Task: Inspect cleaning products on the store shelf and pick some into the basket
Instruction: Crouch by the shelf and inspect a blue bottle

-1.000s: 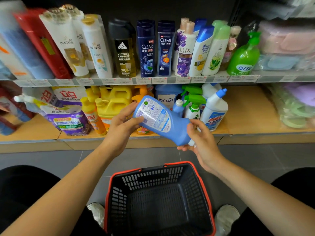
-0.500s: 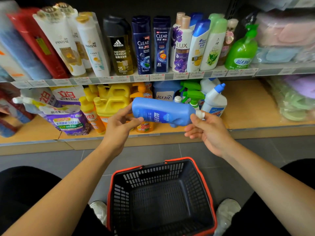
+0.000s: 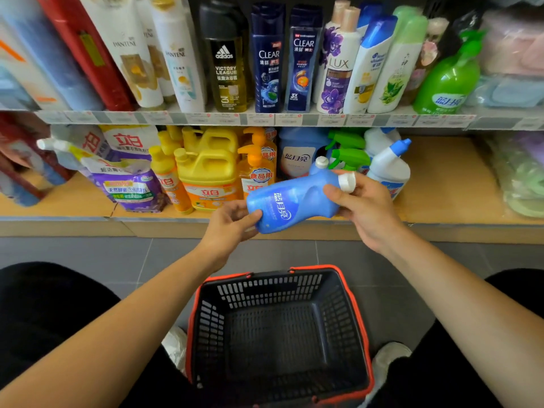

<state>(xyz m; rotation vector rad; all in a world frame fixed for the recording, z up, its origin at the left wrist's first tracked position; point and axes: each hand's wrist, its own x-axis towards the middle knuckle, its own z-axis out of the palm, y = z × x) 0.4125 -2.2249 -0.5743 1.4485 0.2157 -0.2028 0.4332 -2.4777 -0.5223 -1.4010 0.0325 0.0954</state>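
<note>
I hold a blue detergent bottle (image 3: 290, 206) with a white cap sideways in front of the lower shelf, its front label facing me. My left hand (image 3: 231, 220) grips its base, thumb on the front. My right hand (image 3: 363, 206) grips the neck just below the cap. Beneath the bottle, on the grey floor between my legs, stands a black basket with a red rim (image 3: 357, 313); nothing lies in it.
The lower wooden shelf (image 3: 441, 178) carries yellow jugs (image 3: 207, 169), an orange pump bottle (image 3: 256, 169), purple refill bags (image 3: 129, 184), green sprayers (image 3: 348, 156) and a white toilet cleaner (image 3: 388, 167). Shampoo and body-wash bottles fill the upper shelf (image 3: 265, 117).
Both hands turned the blue bottle from its back label to its front label. The cap end rose to the right and the base dropped to the left.
</note>
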